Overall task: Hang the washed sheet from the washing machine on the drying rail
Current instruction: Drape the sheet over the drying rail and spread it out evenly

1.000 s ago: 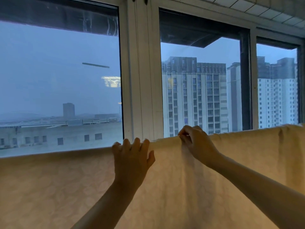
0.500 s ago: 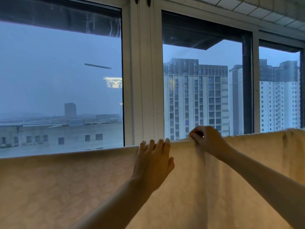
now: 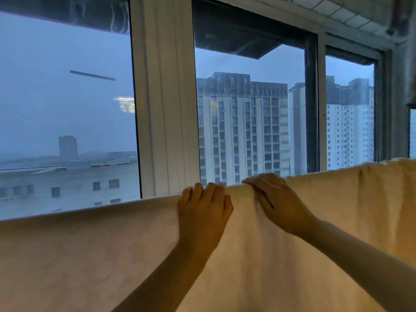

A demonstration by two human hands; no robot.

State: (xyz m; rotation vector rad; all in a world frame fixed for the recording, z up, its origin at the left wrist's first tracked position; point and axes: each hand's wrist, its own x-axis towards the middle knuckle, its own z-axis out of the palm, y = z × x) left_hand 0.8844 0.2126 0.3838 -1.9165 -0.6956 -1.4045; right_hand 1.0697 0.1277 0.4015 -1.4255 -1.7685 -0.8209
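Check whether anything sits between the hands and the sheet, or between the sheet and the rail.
Nothing visible does. The left hand and right hand both rest directly on the sheet at its top fold, where it drapes over. The rail itself is hidden beneath the cloth.

The rail was hidden under the top fold of the sheet [image 3: 101,255], which ran off the left, right and bottom edges. At centre, the right hand [image 3: 276,203] had its fingers partly out of sight over the fold, so its hold could not be told. The left forearm [image 3: 157,278] was cut off at the bottom edge, and the right forearm [image 3: 360,255] at the right edge.
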